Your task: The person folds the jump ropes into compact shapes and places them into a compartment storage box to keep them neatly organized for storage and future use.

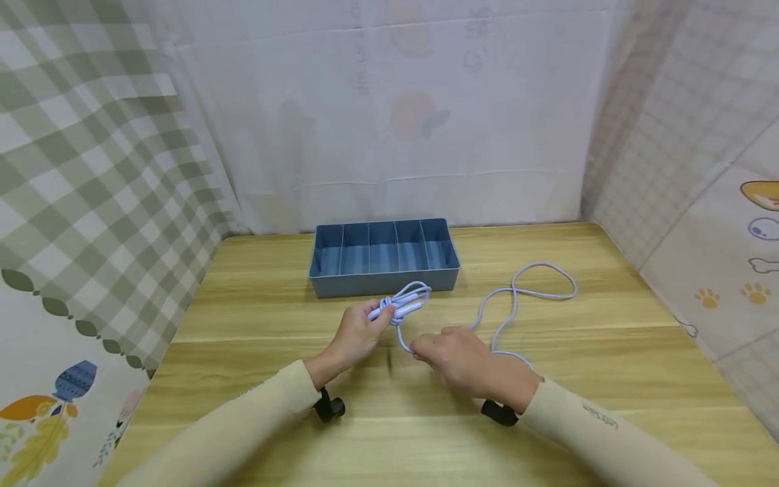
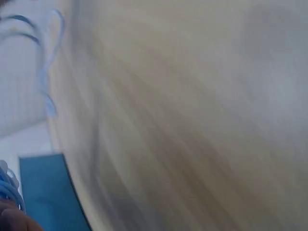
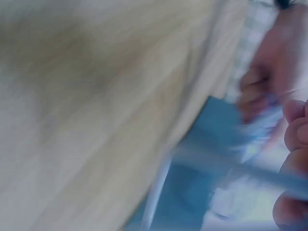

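A pale lavender jump rope is partly bundled, with cord wound around its two light handles. My left hand grips this bundle between thumb and fingers, just in front of the blue divided tray. From the bundle a short length of cord runs down to my right hand, whose curled fingers hold it. Beyond that hand, loose cord lies in a loop on the table. In the right wrist view, my right fingers show at the edge, with blurred cord crossing near them.
The tray has several compartments and stands at the back of the wooden table. A white cloth hangs behind it. Checked cloth lines the left side, and a printed sheet the right.
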`<state>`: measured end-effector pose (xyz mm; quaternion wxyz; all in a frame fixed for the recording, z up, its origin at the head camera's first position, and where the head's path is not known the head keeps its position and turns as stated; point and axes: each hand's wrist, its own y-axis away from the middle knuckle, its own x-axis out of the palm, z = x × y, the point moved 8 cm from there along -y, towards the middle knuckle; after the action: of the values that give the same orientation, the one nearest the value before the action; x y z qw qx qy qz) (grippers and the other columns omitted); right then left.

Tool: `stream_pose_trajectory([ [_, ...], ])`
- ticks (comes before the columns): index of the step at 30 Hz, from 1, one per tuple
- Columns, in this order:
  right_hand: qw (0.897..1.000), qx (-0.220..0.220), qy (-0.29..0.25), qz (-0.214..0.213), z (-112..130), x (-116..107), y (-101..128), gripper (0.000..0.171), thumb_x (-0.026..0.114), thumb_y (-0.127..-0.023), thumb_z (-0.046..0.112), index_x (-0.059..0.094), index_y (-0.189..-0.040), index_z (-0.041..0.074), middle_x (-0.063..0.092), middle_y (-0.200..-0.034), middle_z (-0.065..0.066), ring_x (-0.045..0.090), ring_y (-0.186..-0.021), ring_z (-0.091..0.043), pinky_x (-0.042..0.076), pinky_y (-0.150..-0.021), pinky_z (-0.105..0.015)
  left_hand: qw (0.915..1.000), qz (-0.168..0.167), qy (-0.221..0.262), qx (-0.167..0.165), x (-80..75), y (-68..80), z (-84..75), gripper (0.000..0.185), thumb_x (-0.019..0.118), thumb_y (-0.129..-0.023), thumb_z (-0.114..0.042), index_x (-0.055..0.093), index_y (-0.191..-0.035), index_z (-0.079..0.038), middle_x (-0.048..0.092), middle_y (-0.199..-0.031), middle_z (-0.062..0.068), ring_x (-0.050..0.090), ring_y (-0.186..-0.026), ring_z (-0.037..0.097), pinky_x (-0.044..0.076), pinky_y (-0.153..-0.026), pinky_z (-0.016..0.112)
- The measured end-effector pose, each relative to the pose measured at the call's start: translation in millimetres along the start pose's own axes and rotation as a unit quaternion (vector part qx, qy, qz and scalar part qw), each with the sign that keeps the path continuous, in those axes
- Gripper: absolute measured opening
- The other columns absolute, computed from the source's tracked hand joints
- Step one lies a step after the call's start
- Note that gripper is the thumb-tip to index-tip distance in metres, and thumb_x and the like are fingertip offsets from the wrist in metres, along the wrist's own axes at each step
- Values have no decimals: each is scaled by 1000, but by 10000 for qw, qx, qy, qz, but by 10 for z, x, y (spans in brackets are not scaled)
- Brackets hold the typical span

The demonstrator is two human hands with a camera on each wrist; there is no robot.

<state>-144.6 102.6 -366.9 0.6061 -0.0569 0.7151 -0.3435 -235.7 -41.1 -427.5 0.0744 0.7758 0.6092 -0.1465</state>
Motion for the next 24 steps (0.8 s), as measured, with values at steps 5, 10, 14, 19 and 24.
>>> stream_pose_trajectory([
  [5,9994,-303,-107,-103,55,-209,-80,17,53,-103,13,57,-86,14,53,-71,9,32,-51,-6,26,-48,-18,9992,230,-331,35,-6,21,12,25,63,-103,-25,74,-99,-3,67,-77,4,40,-53,7,30,-45,21],
  [10,9988,-273,-217,-342,-87,-432,-133,33,42,-112,29,62,-90,15,58,-76,9,39,-53,-7,30,-49,-18,9897,1191,-604,521,146,104,-99,24,60,-105,-24,70,-92,-6,67,-80,7,43,-57,6,33,-48,21],
  [14,9980,-173,-488,-369,-229,-528,-152,30,49,-109,30,67,-93,14,67,-83,8,54,-59,-6,41,-52,-20,9770,1947,-569,653,288,214,-130,23,58,-107,-24,69,-94,-8,68,-88,5,45,-63,5,34,-52,21],
  [19,9948,67,-998,-201,-433,-531,-152,19,61,-104,26,70,-94,15,70,-85,9,63,-69,-4,52,-61,-22,9554,2759,-246,1027,432,357,-229,20,55,-108,-19,70,-102,-7,64,-87,-1,43,-64,4,34,-55,21],
  [24,9863,306,-1619,117,-565,-445,-136,4,73,-95,13,72,-94,17,70,-87,12,59,-71,0,48,-63,-17,9295,3303,-177,1631,526,477,-355,19,51,-109,-16,67,-102,-7,55,-78,-2,43,-66,1,38,-59,19],
])
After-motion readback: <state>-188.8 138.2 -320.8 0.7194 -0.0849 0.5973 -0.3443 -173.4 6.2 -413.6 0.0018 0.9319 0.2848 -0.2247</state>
